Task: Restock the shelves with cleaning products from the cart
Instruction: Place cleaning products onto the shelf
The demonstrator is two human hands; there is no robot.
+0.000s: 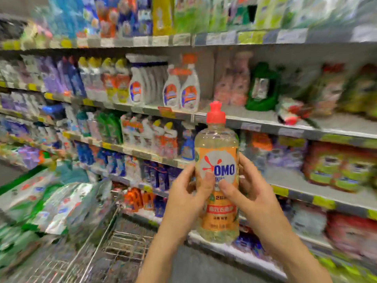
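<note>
Both left hand and right hand grip bottle.

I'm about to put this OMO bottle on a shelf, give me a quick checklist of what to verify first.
1. Grip: left hand and right hand both hold the bottle around its label. Ok.
2. Bottle upright. Ok.
3. Red cap sits on the neck. Ok; whether it is sealed, cannot tell.
4. Free space: the shelf is bare to the right of the spray bottles. Ok.
5. Correct spot for this product: price tags and nearby goods are blurred. Cannot tell.
6. Cart is at the lower left, apart from the hands. Ok.
</note>
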